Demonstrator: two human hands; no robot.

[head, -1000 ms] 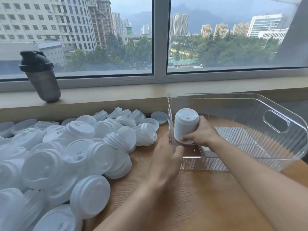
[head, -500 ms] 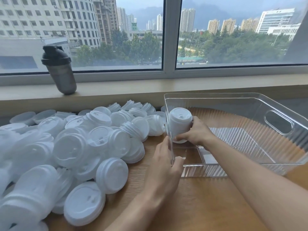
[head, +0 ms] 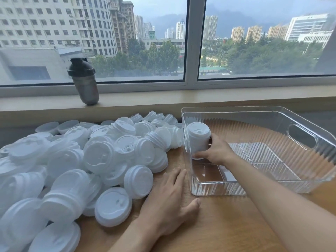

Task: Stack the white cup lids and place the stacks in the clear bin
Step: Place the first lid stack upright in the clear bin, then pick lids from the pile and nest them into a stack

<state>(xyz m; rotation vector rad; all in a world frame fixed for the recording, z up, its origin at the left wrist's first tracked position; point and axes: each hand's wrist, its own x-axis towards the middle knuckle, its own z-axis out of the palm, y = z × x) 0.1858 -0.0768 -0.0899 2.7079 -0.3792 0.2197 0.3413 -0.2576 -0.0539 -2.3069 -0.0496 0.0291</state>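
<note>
The right hand (head: pixel 217 151) reaches into the clear bin (head: pixel 301 135) and its fingers (head: pixel 201 154) are closed around a stack (head: pixel 198 140) of white lids. The stack is inside the bin, in the corner on the left side, close to the left wall; the top lid faces up and toward the window. I cannot tell if the bottom of the stack touches the floor of the bin. The left hand (head: pixel 168 200) lies flat on the wooden tabletop (head: pixel 227 224), palm down, with the fingers spread and holding nothing, just beside the left wall of the bin. On the left of this hand a big pile of loose lids (head: pixel 81 160) covers the tabletop, some of them already nested in short stacks. A dark shaker bottle (head: pixel 84 81) stands on the windowsill (head: pixel 181 99) behind the pile.
</note>
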